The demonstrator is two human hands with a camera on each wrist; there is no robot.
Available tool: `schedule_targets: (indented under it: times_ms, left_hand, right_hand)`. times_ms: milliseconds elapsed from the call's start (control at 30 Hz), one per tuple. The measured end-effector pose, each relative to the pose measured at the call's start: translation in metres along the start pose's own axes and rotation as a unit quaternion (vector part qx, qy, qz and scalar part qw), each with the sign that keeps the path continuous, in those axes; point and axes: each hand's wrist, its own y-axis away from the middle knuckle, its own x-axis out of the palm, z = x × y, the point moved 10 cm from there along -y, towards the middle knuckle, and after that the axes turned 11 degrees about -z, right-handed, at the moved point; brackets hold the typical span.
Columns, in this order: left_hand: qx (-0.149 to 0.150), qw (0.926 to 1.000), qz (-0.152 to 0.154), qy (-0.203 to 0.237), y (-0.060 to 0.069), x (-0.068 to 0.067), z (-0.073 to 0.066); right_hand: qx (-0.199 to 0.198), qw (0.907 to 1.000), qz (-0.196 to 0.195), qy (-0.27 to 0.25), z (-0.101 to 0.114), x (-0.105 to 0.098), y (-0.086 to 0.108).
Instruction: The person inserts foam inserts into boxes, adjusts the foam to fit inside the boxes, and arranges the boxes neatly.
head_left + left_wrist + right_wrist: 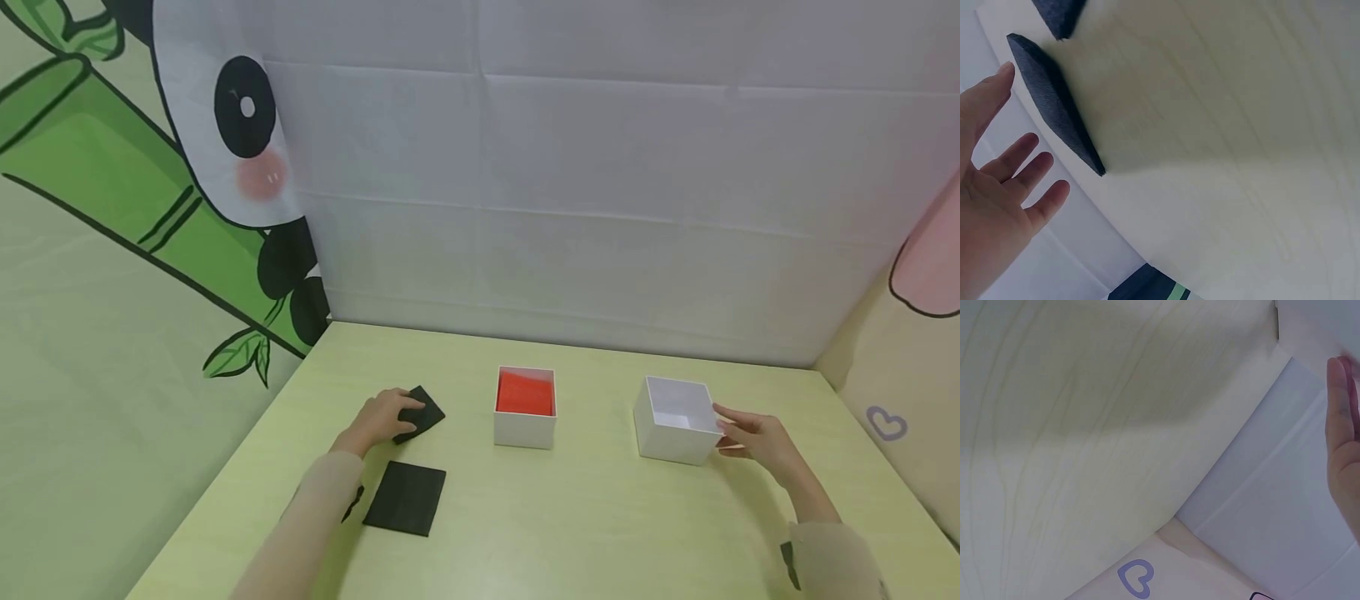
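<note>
My left hand [381, 419] reaches over a dark square pad [426, 412], its fingers spread and relaxed. From the left wrist view, the thumb and fingertips lie close beside this pad [1054, 103]; none curls round it. Nearer to me lies a second black square pad [406, 498]. On the right, the fingers of my right hand [757, 440] are extended against the right side of an open-topped white box [671, 443]. The right wrist view shows straight fingers at the box's side, with part of the hand cut off.
Between the hands stands another white box [524, 432], with a red sheet or cloth [525, 393] inside. Everything rests on a light wood-grain table [570, 525]. A white fabric backdrop [585, 208] rises behind it, with printed side walls left and right.
</note>
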Motion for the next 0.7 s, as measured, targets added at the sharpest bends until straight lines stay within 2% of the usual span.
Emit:
schedule_targets:
  times_ms: [300, 400, 600, 700]
  left_hand:
    - [-0.004, 0.9992, 0.023, -0.032, -0.006, 0.008, 0.012]
    - [-0.014, 0.9991, 0.032, -0.026, -0.008, 0.011, 0.015]
    - [-0.042, 0.9979, 0.048, 0.015, -0.009, 0.014, 0.021]
    - [-0.048, 0.9979, 0.039, 0.018, -0.01, 0.014, 0.024]
  right_hand:
    - [0.007, 1.0, 0.0, 0.0, -0.001, 0.001, 0.0]
    - [0.004, 1.0, 0.001, -0.005, 0.0, 0.001, 0.0]
    - [0.003, 0.9999, 0.007, -0.01, 0.0, 0.002, 0.0]
    - [0.003, 0.9999, 0.008, -0.01, 0.001, 0.002, 0.0]
